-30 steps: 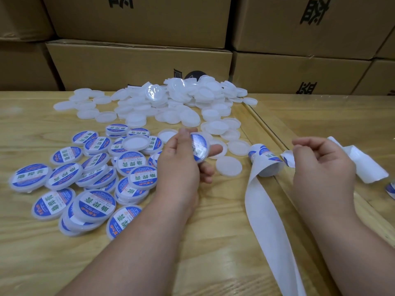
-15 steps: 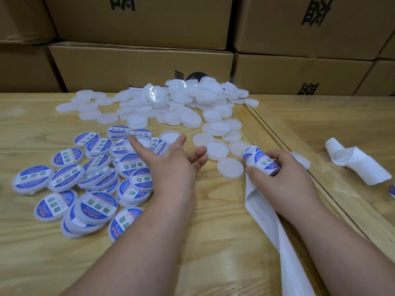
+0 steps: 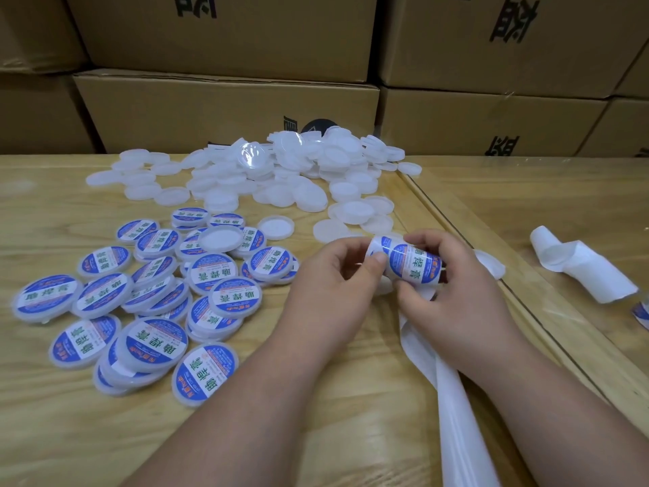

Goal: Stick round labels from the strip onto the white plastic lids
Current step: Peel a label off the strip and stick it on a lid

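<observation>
At the table's seam: the label strip (image 3: 412, 263) is gripped by the right hand (image 3: 453, 297).
Left hand (image 3: 333, 286): brought across since a moment ago, lid released, now pinching the strip's edge.
Plain lids (image 3: 281, 177): waiting behind; a fresh label is likely being peeled.

Big brown cardboard boxes (image 3: 224, 110) sit stacked in a wall far behind the fingers. A light wooden table (image 3: 52, 434) lies under the fingers and spreads all around.
</observation>
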`<state>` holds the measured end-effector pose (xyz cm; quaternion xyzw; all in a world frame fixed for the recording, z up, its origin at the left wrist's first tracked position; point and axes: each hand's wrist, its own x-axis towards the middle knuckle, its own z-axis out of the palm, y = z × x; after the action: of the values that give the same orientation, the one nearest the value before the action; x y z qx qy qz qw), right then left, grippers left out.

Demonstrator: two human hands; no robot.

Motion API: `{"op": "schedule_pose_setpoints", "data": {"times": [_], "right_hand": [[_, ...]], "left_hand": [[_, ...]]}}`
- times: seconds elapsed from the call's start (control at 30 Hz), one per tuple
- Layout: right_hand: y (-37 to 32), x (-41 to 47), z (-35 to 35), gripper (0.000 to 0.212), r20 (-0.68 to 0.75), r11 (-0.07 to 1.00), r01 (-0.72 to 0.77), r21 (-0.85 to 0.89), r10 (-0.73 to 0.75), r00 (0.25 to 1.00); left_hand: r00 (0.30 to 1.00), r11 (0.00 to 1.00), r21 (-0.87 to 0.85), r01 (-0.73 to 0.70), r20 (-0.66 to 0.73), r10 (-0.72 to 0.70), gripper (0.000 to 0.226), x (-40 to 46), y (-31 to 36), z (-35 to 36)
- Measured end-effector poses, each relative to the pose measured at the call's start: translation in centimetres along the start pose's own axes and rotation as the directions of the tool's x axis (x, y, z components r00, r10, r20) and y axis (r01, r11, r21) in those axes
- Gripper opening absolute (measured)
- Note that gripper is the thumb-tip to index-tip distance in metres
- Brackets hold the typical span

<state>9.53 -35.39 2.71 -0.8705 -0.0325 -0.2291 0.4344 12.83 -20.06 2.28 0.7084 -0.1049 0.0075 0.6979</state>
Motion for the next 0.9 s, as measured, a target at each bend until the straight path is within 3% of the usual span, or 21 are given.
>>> {"op": "schedule_pose_setpoints", "data": {"times": [0.13, 0.3, 0.43, 0.53, 0.7, 0.83, 0.9], "right_hand": [[-0.5, -0.1, 0.1, 0.045, 0.005, 0.997, -0.018, 0.071, 0.017, 1.0], [-1.0, 0.0, -0.4, 0.055, -0.156, 0.978, -0.199, 0.057, 0.205, 0.966], [-1.1, -0.4, -0.7, 0.04, -0.096, 0.979, -0.185, 0.09, 0.193, 0.976], [-1.1, -0.8, -0.5, 0.023, -0.057, 0.974, -0.17, 0.152, 0.181, 0.982], [-0.3, -0.4, -1.1, 0.009, -0.221, 0.941, -0.246, 0.234, 0.298, 0.929], [0.1, 0.0, -1.8, 0.004, -0.297, 0.948, -0.257, 0.188, 0.304, 0.905], [0.1, 0.0, -1.8, 0.007, -0.295, 0.957, -0.246, 0.154, 0.282, 0.913]], "left_hand": [[1.0, 1.0, -0.001, 0.011, 0.015, -0.011, 0.02, -0.2, 0.4, 0.0], [0.998, 0.997, -0.082, -0.001, -0.058, -0.004, 0.012, 0.0, 0.2, -0.3], [0.999, 0.999, -0.045, -0.021, -0.049, 0.019, 0.01, 0.0, 0.2, -0.3], [0.994, 0.994, 0.067, -0.081, -0.069, 0.085, 0.009, -0.1, -0.1, -0.1], [0.964, 0.871, 0.451, -0.196, -0.074, 0.255, 0.037, -0.2, -0.4, -0.3], [0.982, 0.65, 0.736, -0.187, 0.145, 0.119, 0.037, -0.6, -0.5, -0.2], [0.983, 0.606, 0.776, -0.176, 0.168, 0.071, 0.033, -0.8, -0.7, -0.1]]}}
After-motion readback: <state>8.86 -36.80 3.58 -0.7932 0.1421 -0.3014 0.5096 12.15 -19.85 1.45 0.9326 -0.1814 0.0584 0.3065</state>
